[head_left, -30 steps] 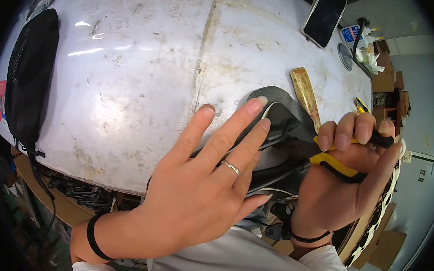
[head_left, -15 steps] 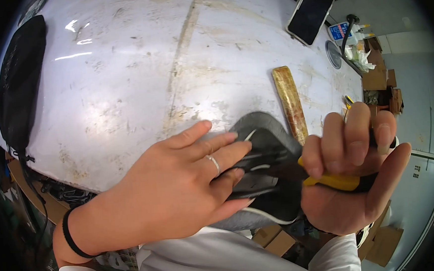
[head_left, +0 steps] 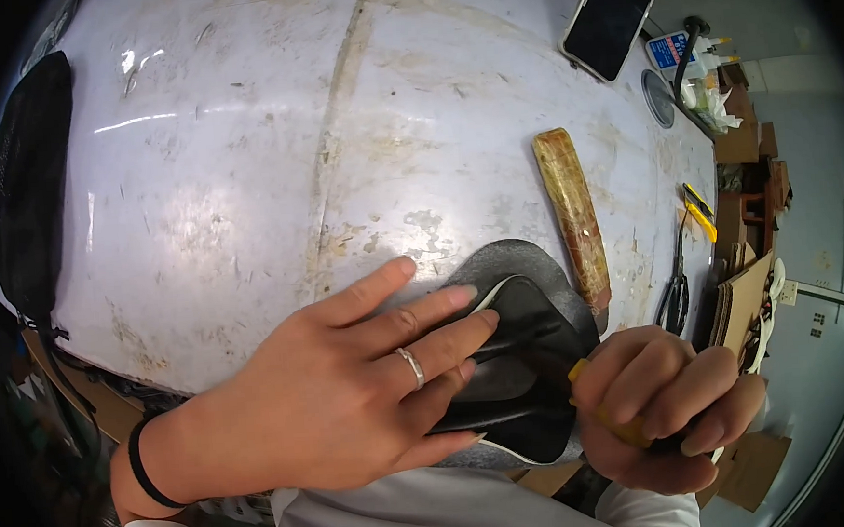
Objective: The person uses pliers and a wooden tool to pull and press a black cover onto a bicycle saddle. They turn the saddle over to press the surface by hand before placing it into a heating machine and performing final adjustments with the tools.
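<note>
My left hand [head_left: 372,387] lies flat, its fingers spread over a black leather-like piece [head_left: 538,425] with a white edge line. Under that piece shows a rounded dark grey pad [head_left: 543,261] at the table's near edge. My right hand [head_left: 667,403] is wrapped round the yellow-and-black handle [head_left: 625,430] of a tool, just right of the black piece. The tool's dark working end points left over the black piece; its shape is too dim to make out. Just beyond lies a flat, brownish-yellow bar [head_left: 571,206], worn and mottled.
Along the far left lies a long black bag [head_left: 35,181]. At the right are a yellow cutter [head_left: 699,213] and a black-handled tool [head_left: 674,301]. A phone [head_left: 610,20] leans at the back right, near a bottle [head_left: 670,50]. Cardboard [head_left: 741,297] stands beyond the right edge.
My right hand has come down and turned, its fingers now curled closer round the yellow-and-black handle. The left hand stays spread on the black piece. The view has shifted slightly.
</note>
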A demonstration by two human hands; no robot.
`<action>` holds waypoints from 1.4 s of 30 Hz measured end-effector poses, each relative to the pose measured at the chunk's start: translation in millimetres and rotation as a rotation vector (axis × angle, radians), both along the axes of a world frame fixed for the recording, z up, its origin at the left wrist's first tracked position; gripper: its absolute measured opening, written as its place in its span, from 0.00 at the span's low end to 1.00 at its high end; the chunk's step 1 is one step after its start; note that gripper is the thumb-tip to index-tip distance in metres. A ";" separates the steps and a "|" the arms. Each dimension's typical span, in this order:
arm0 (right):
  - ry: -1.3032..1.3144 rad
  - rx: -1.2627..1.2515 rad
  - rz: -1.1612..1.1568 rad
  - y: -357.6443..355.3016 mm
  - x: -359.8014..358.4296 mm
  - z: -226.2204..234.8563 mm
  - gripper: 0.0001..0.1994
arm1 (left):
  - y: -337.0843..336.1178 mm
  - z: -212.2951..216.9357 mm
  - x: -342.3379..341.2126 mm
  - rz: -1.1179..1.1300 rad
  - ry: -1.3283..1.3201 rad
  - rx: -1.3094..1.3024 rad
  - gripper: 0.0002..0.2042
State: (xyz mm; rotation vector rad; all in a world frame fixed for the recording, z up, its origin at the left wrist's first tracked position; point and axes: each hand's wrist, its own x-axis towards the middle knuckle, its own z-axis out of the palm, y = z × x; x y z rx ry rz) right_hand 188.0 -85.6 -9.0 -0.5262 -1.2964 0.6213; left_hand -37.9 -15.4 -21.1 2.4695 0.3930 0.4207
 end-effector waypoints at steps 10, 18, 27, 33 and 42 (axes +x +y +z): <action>0.121 -0.304 -0.045 -16.1 -3.3 15.8 0.24 | -6.8 17.6 9.7 0.024 0.149 0.106 0.23; 0.282 -0.600 -0.209 -19.6 3.6 35.6 0.20 | -24.6 27.8 25.7 0.103 0.105 0.126 0.24; 0.161 -0.325 -0.034 -8.3 3.1 30.1 0.17 | -12.0 14.0 26.2 0.034 0.017 0.018 0.22; -0.109 0.125 0.036 -5.2 13.4 -1.5 0.19 | -7.0 14.7 26.2 0.013 0.022 0.010 0.21; -0.122 0.153 0.008 -11.8 13.2 -6.5 0.19 | -11.5 17.1 29.2 0.037 0.095 0.041 0.23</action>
